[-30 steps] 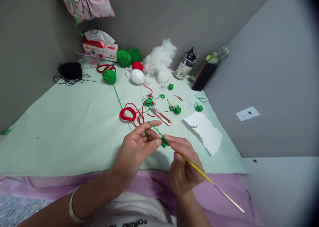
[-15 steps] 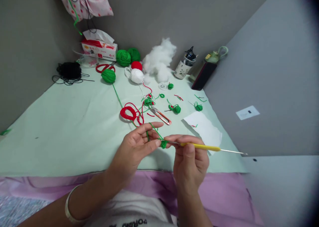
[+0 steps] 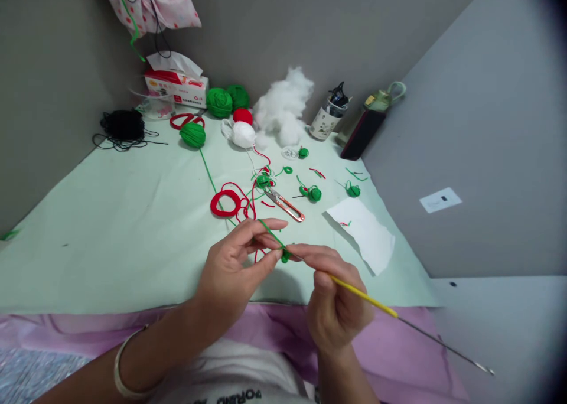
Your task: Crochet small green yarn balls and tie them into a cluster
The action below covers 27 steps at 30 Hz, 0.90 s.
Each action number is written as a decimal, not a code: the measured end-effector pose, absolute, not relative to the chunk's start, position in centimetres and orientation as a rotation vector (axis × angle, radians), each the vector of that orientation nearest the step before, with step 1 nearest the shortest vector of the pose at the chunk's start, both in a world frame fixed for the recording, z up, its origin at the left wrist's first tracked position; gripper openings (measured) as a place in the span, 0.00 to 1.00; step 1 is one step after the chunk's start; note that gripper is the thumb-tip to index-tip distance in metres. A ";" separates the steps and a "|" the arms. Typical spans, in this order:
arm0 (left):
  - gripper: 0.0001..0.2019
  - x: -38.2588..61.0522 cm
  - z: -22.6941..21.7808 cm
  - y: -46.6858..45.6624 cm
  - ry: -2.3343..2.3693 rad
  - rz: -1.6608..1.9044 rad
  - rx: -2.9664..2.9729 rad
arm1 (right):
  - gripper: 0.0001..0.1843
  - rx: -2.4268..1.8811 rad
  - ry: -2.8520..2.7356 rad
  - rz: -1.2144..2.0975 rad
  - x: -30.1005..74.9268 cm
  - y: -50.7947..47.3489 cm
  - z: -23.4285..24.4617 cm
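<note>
Between the fingertips of my left hand (image 3: 239, 262) a small green crochet piece (image 3: 286, 255) is pinched. Green yarn (image 3: 271, 231) runs taut from it over my raised left index finger. My right hand (image 3: 339, 295) grips the yellow handle of a crochet hook (image 3: 367, 297), whose tip meets the green piece; the far metal end slants down to the right. Beyond my hands lie a red yarn coil (image 3: 225, 204) and orange thread snips (image 3: 287, 206). The green strand leads back toward a green yarn ball (image 3: 192, 135).
At the back stand a tissue box (image 3: 177, 88), white stuffing (image 3: 283, 108), a pen cup (image 3: 328, 117) and a bottle (image 3: 378, 101) with a dark phone (image 3: 363, 133) leaning on it. Black yarn (image 3: 123, 125) lies left, torn paper (image 3: 363, 238) right. Small green crocheted pieces (image 3: 314, 194) lie mid-table.
The hook has swung so its rear end points lower and farther right. Both hands have shifted slightly, the green piece moving a little left. The red coil has slid slightly left.
</note>
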<state>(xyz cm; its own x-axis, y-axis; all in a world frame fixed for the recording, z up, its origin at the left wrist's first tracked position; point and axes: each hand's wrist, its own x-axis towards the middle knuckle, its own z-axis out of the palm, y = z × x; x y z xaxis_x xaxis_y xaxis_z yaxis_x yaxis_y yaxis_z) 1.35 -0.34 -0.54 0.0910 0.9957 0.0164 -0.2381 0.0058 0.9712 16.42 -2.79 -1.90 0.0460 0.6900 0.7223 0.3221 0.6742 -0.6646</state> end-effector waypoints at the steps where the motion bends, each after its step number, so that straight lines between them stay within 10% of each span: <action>1: 0.14 1.3 -0.7 -0.4 0.996 1.282 1.168 | 0.13 -0.862 -1.557 0.341 16.4 -2.8 -1.9; 27: 0.13 1.8 -0.4 -0.6 0.700 1.163 0.753 | 0.09 -0.800 -1.300 0.518 15.6 -2.0 -2.4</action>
<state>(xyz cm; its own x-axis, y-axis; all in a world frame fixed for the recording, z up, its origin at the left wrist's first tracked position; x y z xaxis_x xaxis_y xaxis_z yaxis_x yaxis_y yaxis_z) 1.76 -0.55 -0.44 0.2497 0.9637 -0.0942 -0.5346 0.2183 0.8164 15.63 -1.99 -2.38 0.2155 0.7378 0.6397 0.0955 0.6360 -0.7657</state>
